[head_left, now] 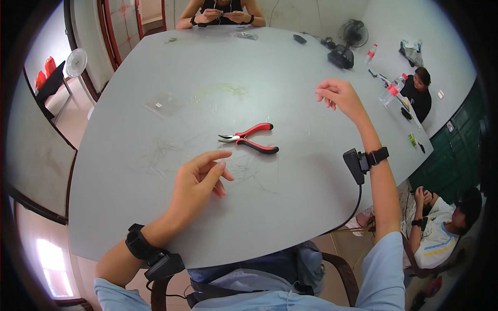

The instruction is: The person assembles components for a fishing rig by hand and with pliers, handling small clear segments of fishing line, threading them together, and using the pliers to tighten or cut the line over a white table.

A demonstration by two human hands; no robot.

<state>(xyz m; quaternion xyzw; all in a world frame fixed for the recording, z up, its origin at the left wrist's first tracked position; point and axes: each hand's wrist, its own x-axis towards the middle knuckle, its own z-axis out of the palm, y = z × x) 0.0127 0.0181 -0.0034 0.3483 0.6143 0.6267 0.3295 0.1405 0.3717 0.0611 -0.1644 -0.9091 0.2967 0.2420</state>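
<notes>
Left hand [202,176] has its thumb and fingers loosely bent, with nothing visible in its grasp; the right hand [340,98] is likewise relaxed and seems empty, though a very fine strand would be too small to tell. Good handling of the red-and-black bent-nose pliers [240,140] would probably mean wrapping the right palm around both splayed grips from their open side, keeping left fingertips clear of the parted jaws. The pliers lie flat on the grey table [306,176], untouched: jaws just beyond the left index finger, grips pointing rightward, well apart from the right hand, nearer the person than it.
</notes>
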